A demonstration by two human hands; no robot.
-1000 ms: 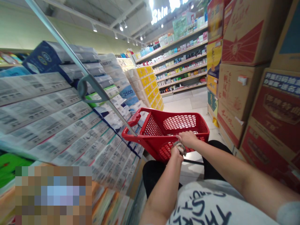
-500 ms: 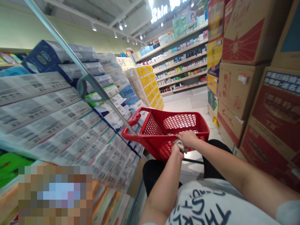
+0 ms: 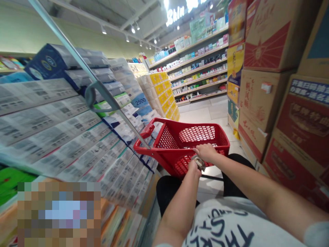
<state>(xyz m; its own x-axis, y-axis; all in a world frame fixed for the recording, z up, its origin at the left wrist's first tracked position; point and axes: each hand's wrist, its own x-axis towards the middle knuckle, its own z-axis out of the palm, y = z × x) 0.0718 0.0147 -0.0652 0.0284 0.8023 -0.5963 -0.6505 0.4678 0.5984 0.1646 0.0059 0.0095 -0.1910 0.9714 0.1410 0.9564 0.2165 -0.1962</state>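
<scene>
A red plastic shopping basket with perforated sides and a long grey metal pull handle stands before my knees; no goods show inside it. My right hand is closed over the near rim. Just below it, against the basket's near side, my left hand is closed on a crumpled greyish-brown cloth. Part of the cloth is hidden by the fingers.
Packs of paper tissue are stacked along the left, with yellow-labelled packs farther back. Cardboard boxes rise close on the right. Shelves of small goods stand at the far end, beyond pale floor tiles.
My left hand has shifted the cloth slightly, so it shows a different fold and sits a little lower. My right hand and the basket stay in place.
</scene>
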